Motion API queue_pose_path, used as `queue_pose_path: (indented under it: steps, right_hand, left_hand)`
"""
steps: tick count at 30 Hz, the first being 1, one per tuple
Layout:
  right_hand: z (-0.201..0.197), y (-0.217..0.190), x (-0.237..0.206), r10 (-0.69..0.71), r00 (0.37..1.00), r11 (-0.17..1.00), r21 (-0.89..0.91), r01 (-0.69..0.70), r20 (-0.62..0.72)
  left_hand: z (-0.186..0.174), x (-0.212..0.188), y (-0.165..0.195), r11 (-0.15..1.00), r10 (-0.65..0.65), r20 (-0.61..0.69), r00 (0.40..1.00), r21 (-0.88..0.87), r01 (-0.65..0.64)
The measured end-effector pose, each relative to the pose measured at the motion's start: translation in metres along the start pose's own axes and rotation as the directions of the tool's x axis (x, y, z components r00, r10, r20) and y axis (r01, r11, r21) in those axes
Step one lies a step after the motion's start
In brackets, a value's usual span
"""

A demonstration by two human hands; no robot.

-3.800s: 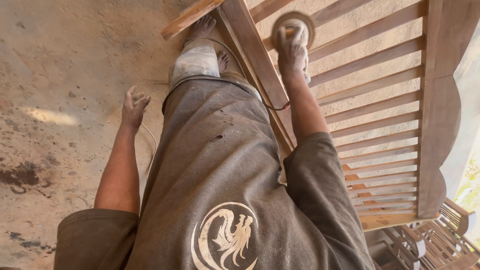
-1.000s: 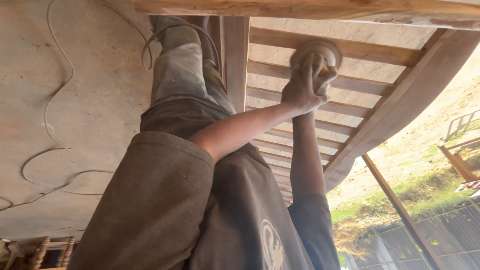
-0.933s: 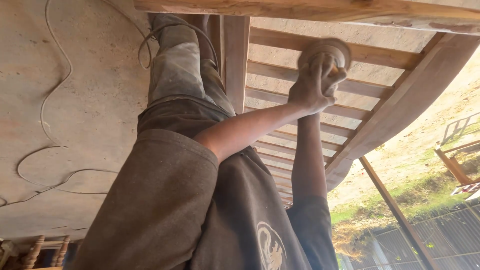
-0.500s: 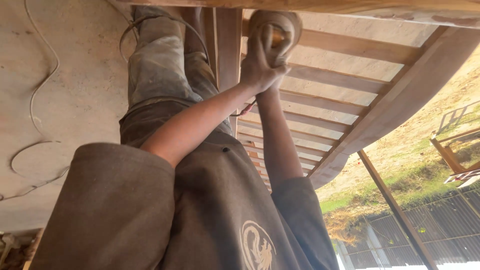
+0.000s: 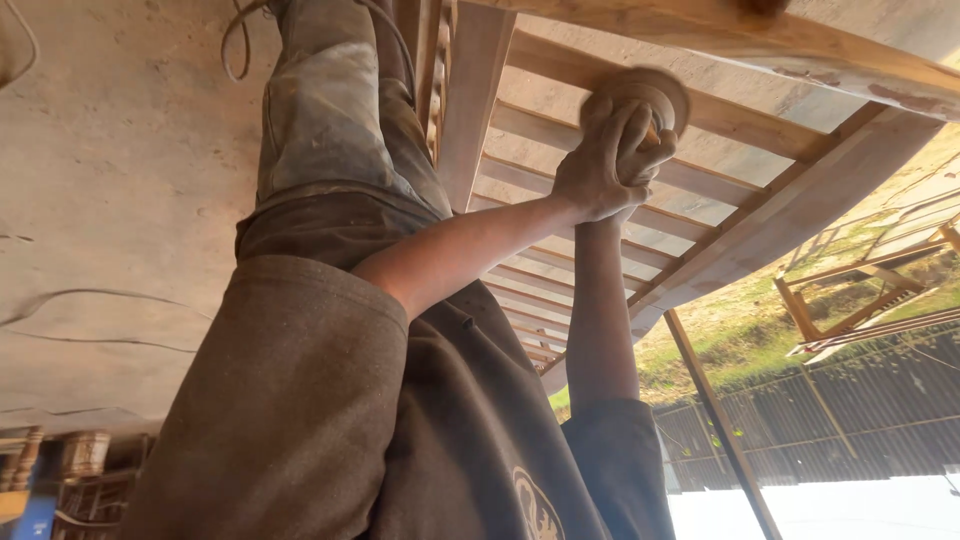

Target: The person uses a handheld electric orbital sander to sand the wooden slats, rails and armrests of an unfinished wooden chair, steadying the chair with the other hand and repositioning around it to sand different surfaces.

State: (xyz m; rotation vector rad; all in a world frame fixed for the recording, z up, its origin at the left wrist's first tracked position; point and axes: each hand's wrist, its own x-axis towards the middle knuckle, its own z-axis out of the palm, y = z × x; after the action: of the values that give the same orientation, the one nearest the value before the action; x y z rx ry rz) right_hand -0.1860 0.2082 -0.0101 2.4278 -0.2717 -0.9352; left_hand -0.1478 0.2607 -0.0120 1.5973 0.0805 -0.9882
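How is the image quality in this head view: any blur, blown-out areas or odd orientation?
Head view: the round sanding disc is smeared by motion blur, while both hands on it, the left hand over the right hand, stay fairly sharp; the wooden slatted frame is evenly lit; the lower right corner is blown out to white; the scene appears upside down, with the concrete floor at the top.

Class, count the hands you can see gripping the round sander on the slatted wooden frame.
2: left hand wraps over the sander; right hand grips beneath it, mostly hidden.

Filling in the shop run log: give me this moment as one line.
left hand on sander | right hand on sander | round sander against wooden slat | slatted frame
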Motion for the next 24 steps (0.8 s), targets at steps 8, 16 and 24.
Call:
queue_pose_path:
  steps: [8,16,24]
  right_hand:
    - [0.028,-0.047,0.012,0.023,0.987,0.952,0.299,-0.07,0.16]
    - [0.034,0.006,0.009,0.041,0.998,0.989,0.14,-0.049,0.055]
    - [0.031,0.004,0.029,-0.07,0.997,0.997,0.028,0.07,0.015]
  left_hand:
    - [-0.021,-0.006,-0.057,0.979,-0.197,-0.105,0.975,-0.077,0.189]
    - [0.003,0.017,-0.008,0.977,-0.211,0.234,0.949,0.045,0.207]
    - [0.004,0.032,-0.015,0.99,-0.144,0.077,0.987,0.012,0.143]
